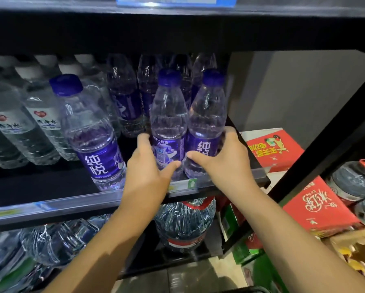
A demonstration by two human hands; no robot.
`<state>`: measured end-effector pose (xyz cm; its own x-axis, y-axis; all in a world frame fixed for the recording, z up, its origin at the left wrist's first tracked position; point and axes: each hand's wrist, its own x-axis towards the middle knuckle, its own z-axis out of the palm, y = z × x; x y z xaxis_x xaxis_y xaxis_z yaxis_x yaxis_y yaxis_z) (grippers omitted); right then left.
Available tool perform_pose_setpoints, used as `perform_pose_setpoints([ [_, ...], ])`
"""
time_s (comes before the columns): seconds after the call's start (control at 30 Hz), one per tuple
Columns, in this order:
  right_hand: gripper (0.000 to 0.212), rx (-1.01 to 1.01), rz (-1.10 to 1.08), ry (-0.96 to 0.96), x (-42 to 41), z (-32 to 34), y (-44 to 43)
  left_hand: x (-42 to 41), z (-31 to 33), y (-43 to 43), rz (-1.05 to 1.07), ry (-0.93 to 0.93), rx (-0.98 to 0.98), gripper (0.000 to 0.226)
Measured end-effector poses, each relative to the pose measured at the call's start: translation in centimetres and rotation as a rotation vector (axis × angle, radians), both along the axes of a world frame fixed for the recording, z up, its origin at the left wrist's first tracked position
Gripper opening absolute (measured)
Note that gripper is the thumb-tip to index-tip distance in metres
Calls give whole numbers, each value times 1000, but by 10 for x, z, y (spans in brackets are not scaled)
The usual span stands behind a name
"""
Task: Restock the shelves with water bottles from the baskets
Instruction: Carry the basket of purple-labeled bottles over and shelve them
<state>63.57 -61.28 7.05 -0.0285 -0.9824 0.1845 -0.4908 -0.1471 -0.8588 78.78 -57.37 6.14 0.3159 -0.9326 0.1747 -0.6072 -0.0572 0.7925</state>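
Observation:
Two purple-labelled water bottles with blue caps stand side by side at the right end of the black shelf [259,176]. My left hand [150,166] grips the left bottle [169,121] around its label, thumb in front. My right hand [224,159] grips the right bottle [207,115] the same way. A third purple bottle [88,127] stands alone further left near the shelf's front edge. Several more purple bottles [124,96] stand in rows behind. No basket is in view.
White-capped clear bottles [25,119] fill the shelf's left part. Large water jugs [183,223] sit on the shelf below. Red cartons [276,149] are stacked to the right beyond a black diagonal frame bar [317,157]. Another shelf hangs close overhead.

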Motion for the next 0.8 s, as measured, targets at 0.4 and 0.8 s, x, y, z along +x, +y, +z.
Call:
perform_pose_setpoints([
  [0.4,64,61,4,-121,-6,-3,-87,-17,-7,-88,53,113,-91,67],
  [0.8,64,66,32,-130,-12,-5,-116,-23,-11,-108,142,29,-85,69],
])
